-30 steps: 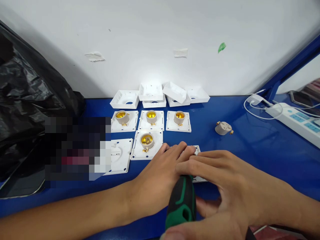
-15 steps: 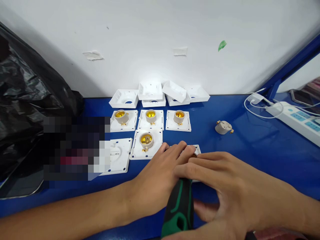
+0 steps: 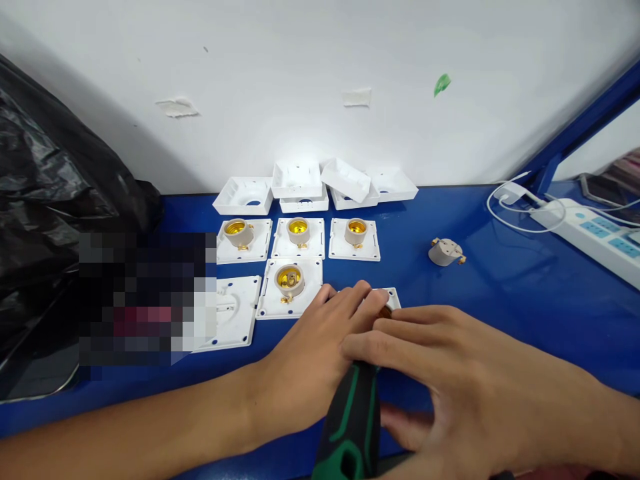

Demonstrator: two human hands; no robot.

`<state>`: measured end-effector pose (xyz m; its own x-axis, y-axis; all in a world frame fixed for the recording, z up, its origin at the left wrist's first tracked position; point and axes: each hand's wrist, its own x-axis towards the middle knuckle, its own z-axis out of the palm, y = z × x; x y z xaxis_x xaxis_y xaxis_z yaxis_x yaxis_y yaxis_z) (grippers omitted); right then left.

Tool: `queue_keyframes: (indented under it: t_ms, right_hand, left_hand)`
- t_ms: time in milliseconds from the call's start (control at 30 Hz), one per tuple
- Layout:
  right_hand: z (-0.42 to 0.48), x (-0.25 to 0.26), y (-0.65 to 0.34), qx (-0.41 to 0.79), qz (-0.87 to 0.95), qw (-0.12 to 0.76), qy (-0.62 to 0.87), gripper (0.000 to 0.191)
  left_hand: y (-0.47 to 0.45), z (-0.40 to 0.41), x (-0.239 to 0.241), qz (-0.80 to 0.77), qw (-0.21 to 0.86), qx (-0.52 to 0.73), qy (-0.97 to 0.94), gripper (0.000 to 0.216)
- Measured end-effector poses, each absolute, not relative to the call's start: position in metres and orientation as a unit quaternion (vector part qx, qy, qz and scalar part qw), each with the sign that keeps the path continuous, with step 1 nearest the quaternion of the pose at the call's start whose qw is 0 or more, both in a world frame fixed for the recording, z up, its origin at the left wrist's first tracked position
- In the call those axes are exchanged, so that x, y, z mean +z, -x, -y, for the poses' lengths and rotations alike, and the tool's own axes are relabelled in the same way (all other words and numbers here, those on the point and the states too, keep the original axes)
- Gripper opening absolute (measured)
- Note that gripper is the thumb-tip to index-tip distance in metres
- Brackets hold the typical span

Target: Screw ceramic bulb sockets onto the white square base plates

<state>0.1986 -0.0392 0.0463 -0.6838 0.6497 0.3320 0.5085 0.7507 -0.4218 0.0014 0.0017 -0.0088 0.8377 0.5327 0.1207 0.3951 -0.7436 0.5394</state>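
Note:
A black and green screwdriver (image 3: 350, 417) rests in my right hand (image 3: 465, 373), its handle end towards me; the tip is hidden under my hands. My left hand (image 3: 320, 363) is closed over a lamp socket on a white square base plate (image 3: 393, 297). Only a corner of that plate and a bit of the socket's brownish inside (image 3: 385, 312) show between my fingers. Just beyond, another lamp socket (image 3: 289, 281) with a brass lining sits on its white plate. A loose lamp socket (image 3: 446, 252) lies upside down to the right, its brass terminals sticking out.
Behind stand several white box covers (image 3: 245, 196) against the wall, with a row of socketed plates (image 3: 299, 230) before them. A bare plate (image 3: 237, 313) lies at left beside a blurred patch and a black plastic bag (image 3: 55, 147). At right is a white power strip (image 3: 590, 223) with cables.
The screwdriver handle has swung slightly to the left and down with my right hand. The camera view has shifted a little; my left hand stays on the same socket.

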Motion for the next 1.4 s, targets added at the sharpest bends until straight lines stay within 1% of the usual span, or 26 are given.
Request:
queue_keyframes:
  t_ms: [167, 467, 633, 867, 1133, 1400]
  right_hand:
    - [0.04, 0.047, -0.198, 0.15, 0.905, 0.237, 0.32, 0.017]
    - [0.04, 0.047, -0.198, 0.146, 0.906, 0.241, 0.316, 0.018]
    - [0.04, 0.047, -0.199, 0.157, 0.904, 0.235, 0.322, 0.021]
    - [0.04, 0.047, -0.199, 0.166, 0.901, 0.234, 0.325, 0.018]
    - [0.039, 0.046, -0.198, 0.162, 0.902, 0.246, 0.314, 0.015]
    - [0.04, 0.044, -0.199, 0.151, 0.904, 0.247, 0.313, 0.012]
  left_hand:
    - [-0.001, -0.002, -0.013, -0.252, 0.244, 0.153, -0.924, 0.053]
    - [-0.004, -0.003, -0.007, -0.247, 0.255, 0.155, -0.922, 0.047]
    - [-0.003, -0.003, -0.01, -0.251, 0.237, 0.16, -0.925, 0.052]
    - [-0.003, -0.002, -0.011, -0.253, 0.252, 0.161, -0.92, 0.051]
    - [0.001, 0.0, -0.02, -0.254, 0.232, 0.164, -0.924, 0.062]
    - [-0.001, -0.001, -0.015, -0.256, 0.24, 0.152, -0.924, 0.057]
